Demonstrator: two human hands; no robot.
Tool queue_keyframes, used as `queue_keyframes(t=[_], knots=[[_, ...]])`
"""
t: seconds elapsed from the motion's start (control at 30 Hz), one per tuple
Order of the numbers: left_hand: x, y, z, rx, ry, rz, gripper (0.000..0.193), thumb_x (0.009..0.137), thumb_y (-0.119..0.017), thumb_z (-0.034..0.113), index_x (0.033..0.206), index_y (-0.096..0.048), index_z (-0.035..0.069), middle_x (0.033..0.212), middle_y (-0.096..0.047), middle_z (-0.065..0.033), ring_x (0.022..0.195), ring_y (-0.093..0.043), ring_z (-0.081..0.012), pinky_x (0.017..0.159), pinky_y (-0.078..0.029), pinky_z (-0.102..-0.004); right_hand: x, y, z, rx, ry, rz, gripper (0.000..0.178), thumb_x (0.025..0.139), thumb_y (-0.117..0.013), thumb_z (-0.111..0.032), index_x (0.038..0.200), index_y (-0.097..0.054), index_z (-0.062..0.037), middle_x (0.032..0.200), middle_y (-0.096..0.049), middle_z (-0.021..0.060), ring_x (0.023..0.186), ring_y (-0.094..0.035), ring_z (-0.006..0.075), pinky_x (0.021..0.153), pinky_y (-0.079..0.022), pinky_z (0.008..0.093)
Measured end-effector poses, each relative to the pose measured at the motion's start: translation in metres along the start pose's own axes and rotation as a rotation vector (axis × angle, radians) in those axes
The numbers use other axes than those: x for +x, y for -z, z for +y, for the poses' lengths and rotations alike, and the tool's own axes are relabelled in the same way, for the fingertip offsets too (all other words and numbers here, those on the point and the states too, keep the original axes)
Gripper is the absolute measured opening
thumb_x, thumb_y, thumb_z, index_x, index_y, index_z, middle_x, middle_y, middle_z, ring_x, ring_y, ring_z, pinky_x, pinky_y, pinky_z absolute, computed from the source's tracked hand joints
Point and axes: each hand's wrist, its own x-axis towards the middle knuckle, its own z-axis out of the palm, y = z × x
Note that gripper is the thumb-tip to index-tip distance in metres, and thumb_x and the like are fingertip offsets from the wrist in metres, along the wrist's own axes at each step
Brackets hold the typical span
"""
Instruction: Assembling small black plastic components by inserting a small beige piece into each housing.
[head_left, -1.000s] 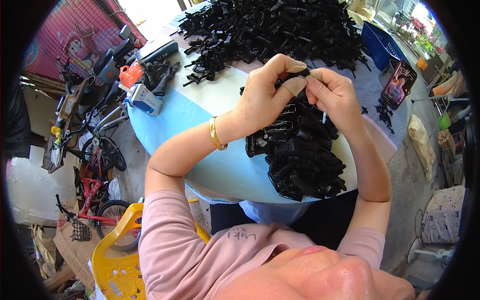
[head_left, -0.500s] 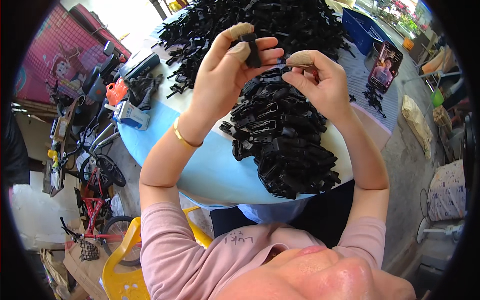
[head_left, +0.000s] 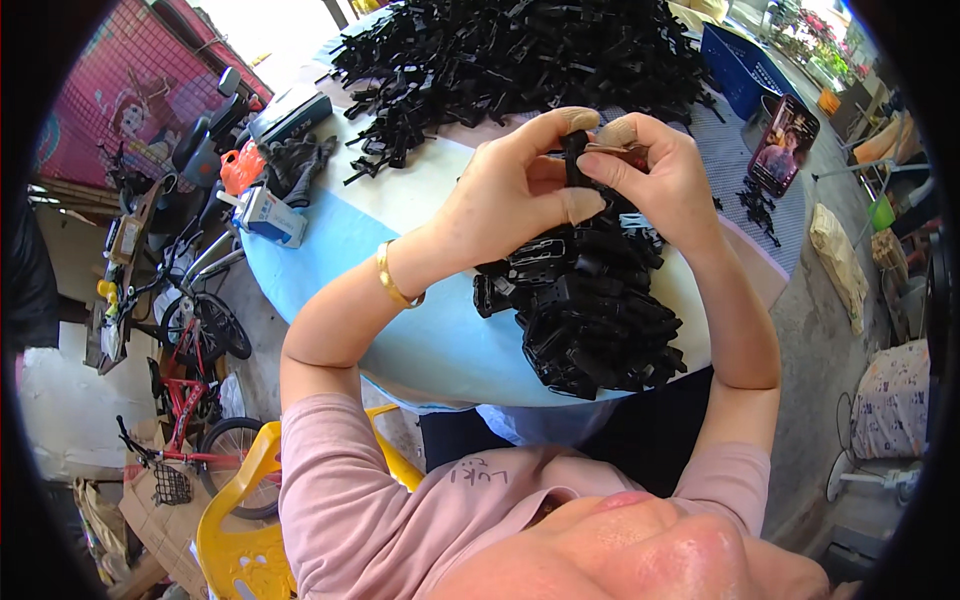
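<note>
Above the table, my left hand (head_left: 515, 190) pinches a small black plastic part (head_left: 574, 158) upright between its thumb and fingers. My right hand (head_left: 668, 175) has come up against it, thumb and forefinger closed on a thin, flat brownish piece (head_left: 628, 152) whose kind I cannot make out. Beige coverings wrap the thumb and forefinger tips of the left hand and the right forefinger. Under both hands lies a stacked heap of similar black plastic parts (head_left: 600, 325), its upper end partly hidden by them.
A large loose pile of black parts (head_left: 520, 60) covers the table's far side. Far right stand a blue basket (head_left: 735, 70) and a propped phone (head_left: 785, 145). A blue-white carton (head_left: 272, 218) and dark gloves (head_left: 298, 170) lie left on the tablecloth (head_left: 320, 260). A yellow chair (head_left: 235, 530) stands lower left.
My left hand has moved right and slightly down, turning the black part. It now meets my right hand, which has shifted slightly right. Before, the hands were apart.
</note>
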Motion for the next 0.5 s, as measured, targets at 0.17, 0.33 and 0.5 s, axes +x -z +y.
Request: queue_keyframes(t=[0.17,0.33,0.5], knots=[[0.006,0.008,-0.012,-0.022,-0.062,0.051,0.04,0.079,-0.058,-0.002,0.117,-0.046,-0.001,0.102,-0.057,-0.0065,0.085,-0.058,-0.0095,0.075,-0.049,-0.0232,0.004,-0.003,-0.003,0.136,-0.167,-0.062,0.014,0.086,-0.058,-0.014,0.093,-0.059,-0.0014,0.069,-0.055,0.0002,0.054,-0.042,-0.0001,0.047,-0.032,0.0129],[0.009,0.014,-0.018,-0.036,-0.057,0.013,0.034,0.083,-0.054,-0.002,0.116,-0.046,0.0,0.105,-0.056,-0.0062,0.09,-0.057,-0.0105,0.079,-0.05,-0.0256,0.002,-0.002,0.001,0.186,-0.209,-0.106,0.018,0.09,-0.051,-0.016,0.095,-0.06,-0.0013,0.065,-0.053,-0.0004,0.047,-0.032,-0.0011,0.041,-0.022,0.0144],[0.008,0.008,-0.02,-0.035,-0.129,0.141,0.028,0.079,-0.058,0.0,0.107,-0.052,0.0,0.09,-0.06,-0.0029,0.074,-0.055,-0.0049,0.068,-0.047,-0.0194,-0.001,-0.007,-0.002,0.153,-0.205,-0.073,0.018,0.09,-0.05,-0.015,0.096,-0.06,-0.0012,0.063,-0.052,-0.001,0.046,-0.032,-0.001,0.041,-0.022,0.0144]])
